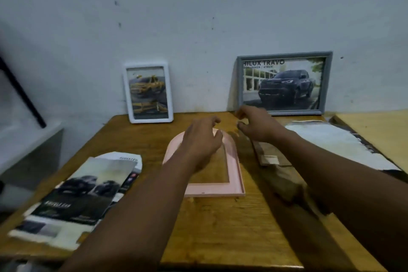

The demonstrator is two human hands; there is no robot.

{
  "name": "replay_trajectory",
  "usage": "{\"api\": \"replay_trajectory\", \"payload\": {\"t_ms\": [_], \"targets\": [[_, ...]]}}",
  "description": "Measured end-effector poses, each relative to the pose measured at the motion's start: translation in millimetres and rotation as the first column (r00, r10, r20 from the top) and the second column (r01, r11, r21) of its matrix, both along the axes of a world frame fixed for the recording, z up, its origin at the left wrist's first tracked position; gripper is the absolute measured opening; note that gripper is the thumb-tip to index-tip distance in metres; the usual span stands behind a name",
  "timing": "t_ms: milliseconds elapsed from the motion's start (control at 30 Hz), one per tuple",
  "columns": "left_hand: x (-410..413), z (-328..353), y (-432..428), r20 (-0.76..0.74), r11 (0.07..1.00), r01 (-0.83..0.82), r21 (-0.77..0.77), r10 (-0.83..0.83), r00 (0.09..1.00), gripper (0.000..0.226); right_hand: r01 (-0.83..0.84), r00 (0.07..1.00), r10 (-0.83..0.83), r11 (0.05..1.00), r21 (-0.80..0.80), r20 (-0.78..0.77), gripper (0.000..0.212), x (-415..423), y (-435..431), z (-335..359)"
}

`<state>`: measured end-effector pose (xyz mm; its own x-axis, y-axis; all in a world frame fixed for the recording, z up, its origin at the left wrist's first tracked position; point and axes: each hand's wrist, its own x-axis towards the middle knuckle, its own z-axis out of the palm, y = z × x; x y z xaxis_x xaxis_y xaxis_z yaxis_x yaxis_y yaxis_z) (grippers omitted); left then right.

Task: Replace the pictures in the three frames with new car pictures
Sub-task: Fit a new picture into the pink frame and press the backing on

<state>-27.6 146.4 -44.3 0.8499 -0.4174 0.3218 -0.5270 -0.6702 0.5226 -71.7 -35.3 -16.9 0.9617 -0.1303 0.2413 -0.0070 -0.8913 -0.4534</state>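
Head view
Pink frame (234, 161): lies flat on the bench (220, 227). Its opening is empty with wood showing through, so it is likely stripped for a new picture.
White frame (148, 93), grey frame (282, 84): lean on the wall with car pictures inside; judged finished.
Loose car pictures (81, 187): at the left, near the left arm.
Left hand (203, 139): fingers relaxed over the pink frame's arched top; contact unclear.
Right hand (258, 126): just beyond that arch, fingers curled; blur hides any pinch.

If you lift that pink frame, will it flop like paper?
Probably not: the pink frame looks like a moulded rim with raised edges, so likely stiff. The table shows through its middle, so it is probably light. Lying flat with a straight bottom edge, it should slide rather than roll.
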Motion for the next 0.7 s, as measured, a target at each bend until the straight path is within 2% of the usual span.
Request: {"api": "replay_trajectory", "payload": {"t_ms": [200, 300, 367, 433, 533, 700], "targets": [[2.3, -2.9, 142.5, -0.069, 0.956, -0.292, -0.042, 0.289, 0.955, 0.043, -0.207, 0.977, 0.209, 0.978, 0.035, -0.051, 0.032, 36.2, 146.6, -7.6], [1.0, -14.8, 204.8, -0.052, 0.929, -0.366, 0.043, 0.368, 0.928, 0.044, -0.290, 0.944, 0.295, 0.956, 0.051, -0.151, 0.040, 45.0, 204.3, -18.1], [-0.4, -24.9, 235.3, -0.060, 0.917, -0.389, 0.093, 0.395, 0.917, 0.045, -0.340, 0.919, 0.330, 0.940, -0.010, -0.215, 0.049, 48.7, 230.6, -27.0], [-2.1, -36.2, 253.3, -0.077, 0.910, -0.400, 0.113, 0.409, 0.909, 0.046, -0.371, 0.904, 0.340, 0.926, -0.077, -0.258, 0.058, 52.3, 247.2, -36.3], [-5.5, -49.1, 259.6, -0.050, 0.904, -0.413, 0.113, 0.421, 0.906, 0.047, -0.389, 0.890, 0.348, 0.917, -0.092, -0.294, 0.063, 55.1, 258.1, -45.2], [-6.9, -55.4, 257.6, 0.017, 0.886, -0.452, 0.106, 0.453, 0.891, 0.046, -0.399, 0.895, 0.348, 0.905, -0.151, -0.279, 0.067, 54.4, 263.0, -46.6]]}}
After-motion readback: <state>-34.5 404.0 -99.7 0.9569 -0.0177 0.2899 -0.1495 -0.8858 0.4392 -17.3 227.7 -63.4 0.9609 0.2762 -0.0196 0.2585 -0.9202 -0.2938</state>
